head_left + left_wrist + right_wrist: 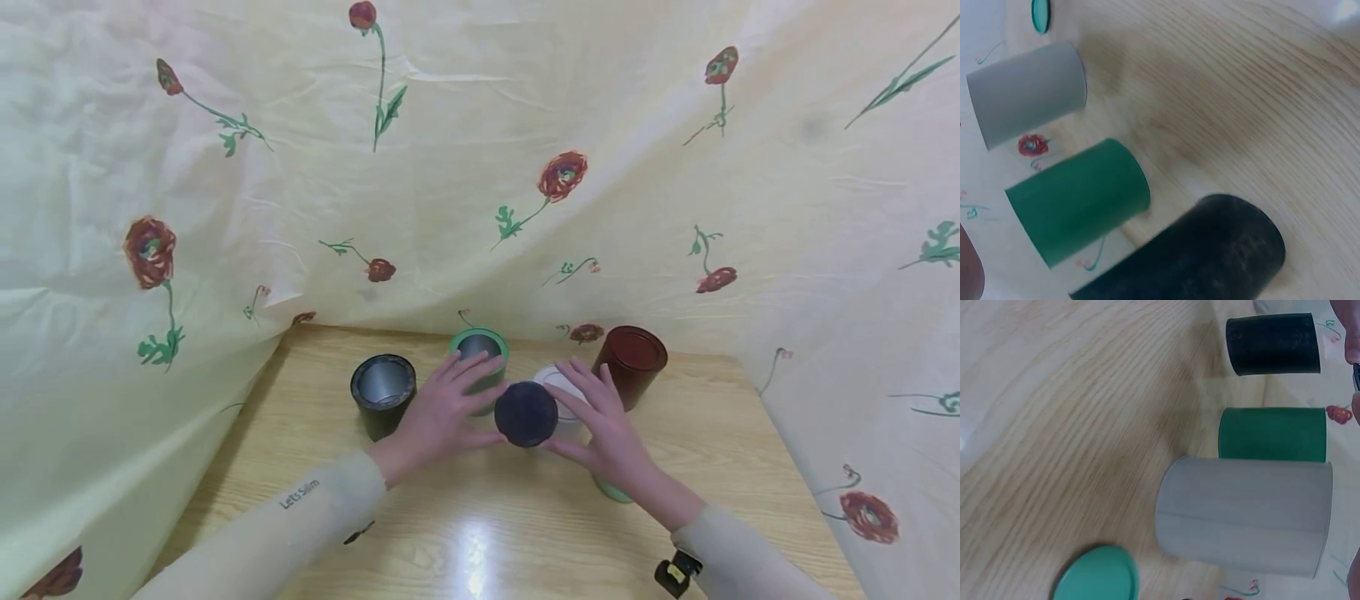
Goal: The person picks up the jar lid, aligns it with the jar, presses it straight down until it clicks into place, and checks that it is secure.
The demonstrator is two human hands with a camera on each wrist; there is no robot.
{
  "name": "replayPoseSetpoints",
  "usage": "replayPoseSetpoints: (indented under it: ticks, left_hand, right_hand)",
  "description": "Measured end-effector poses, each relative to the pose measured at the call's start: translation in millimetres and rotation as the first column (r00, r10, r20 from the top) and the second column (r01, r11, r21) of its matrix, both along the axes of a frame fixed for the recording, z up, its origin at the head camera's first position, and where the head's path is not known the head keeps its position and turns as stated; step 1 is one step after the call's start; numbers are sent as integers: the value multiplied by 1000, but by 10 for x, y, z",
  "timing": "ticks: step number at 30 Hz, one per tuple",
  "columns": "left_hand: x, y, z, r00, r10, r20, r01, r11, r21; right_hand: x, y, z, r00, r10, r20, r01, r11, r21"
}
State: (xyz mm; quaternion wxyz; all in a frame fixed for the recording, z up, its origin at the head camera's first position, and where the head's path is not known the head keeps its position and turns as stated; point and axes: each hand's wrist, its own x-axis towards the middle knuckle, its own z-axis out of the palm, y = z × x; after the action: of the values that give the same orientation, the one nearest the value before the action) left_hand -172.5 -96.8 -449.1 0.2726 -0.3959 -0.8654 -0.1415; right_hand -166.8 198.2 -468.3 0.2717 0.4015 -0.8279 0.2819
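Observation:
Both hands hold a round black lid above the table, one at each side of it. The left hand has its thumb and index finger at the lid's left edge, the other fingers spread. At the right edge, the thumb and index finger of the right hand grip it. To the left stands an uncovered black can. Behind the left fingers is an uncovered green can, partly hidden. A white can, grey in the wrist views, stands behind the lid and right fingers.
A dark red can with a covered top stands at the back right. Under the right wrist lies a green lid on the wooden table. Flowered cloth hangs behind and along the sides.

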Motion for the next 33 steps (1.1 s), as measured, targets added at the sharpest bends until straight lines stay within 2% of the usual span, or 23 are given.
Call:
replayPoseSetpoints:
  ticks: [5, 10, 14, 21, 33]
  left_hand:
    - [-24, -127, 48, 1000, -3, -5, 3, 1000, 16]
    - [-12, -268, 125, 1000, 15, 21, -15, 1000, 22]
    - [-9, -389, 182, 999, 20, 43, -21, 999, 29]
    - [-37, -631, 218, 999, 7, 38, -10, 997, 70]
    - [-11, -981, 352, 976, 90, 196, -100, 994, 40]
  right_hand:
    - [-64, -131, 33, 999, 24, -26, -24, 1000, -1]
    - [-135, -279, 74, 998, 51, -44, -51, 999, -11]
    - [-181, -399, 108, 997, 69, -31, -70, 997, -15]
    - [-243, -651, 188, 998, 65, 20, -65, 998, 3]
    - [-349, -1004, 315, 985, 80, 154, -86, 996, 31]
